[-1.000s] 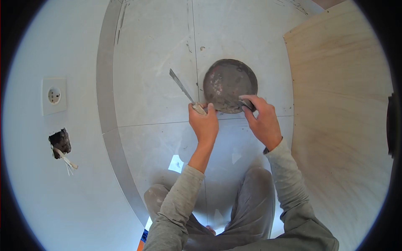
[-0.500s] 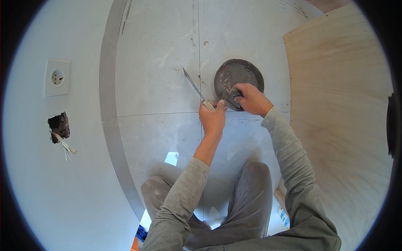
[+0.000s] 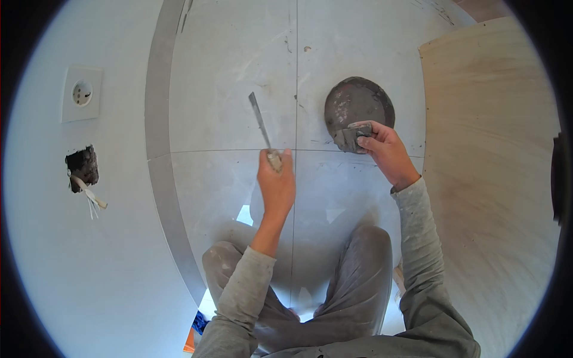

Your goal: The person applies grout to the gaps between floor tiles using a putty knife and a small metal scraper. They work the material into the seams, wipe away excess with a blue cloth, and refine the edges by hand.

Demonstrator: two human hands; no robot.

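Note:
My left hand (image 3: pixel 277 188) is closed round the pale, grimy handle of a narrow spatula (image 3: pixel 259 119). Its long thin metal blade points away from me, above the light grey tiles. In my right hand (image 3: pixel 391 155), pinched between thumb and fingers, is a dark grey, paste-smeared sponge-like piece (image 3: pixel 351 138); the smears leave its exact kind unclear. It overlaps the near edge of a round dark dish (image 3: pixel 391 113) on the floor. Grey paste (image 3: pixel 358 104) coats the inside of that dish.
A white wall on the left carries a socket (image 3: pixel 82 93) and a hole (image 3: pixel 82 167) with loose wires (image 3: pixel 91 197). Beside it runs a grey border strip (image 3: pixel 158 119). A wooden panel (image 3: pixel 483 149) stands on the right. My bent knees (image 3: pixel 364 262) are close below my hands.
My left hand has moved left and nearer me, away from the dish, with the spatula turned more upright. My right hand has turned and lifted the grey piece toward the dish's near edge.

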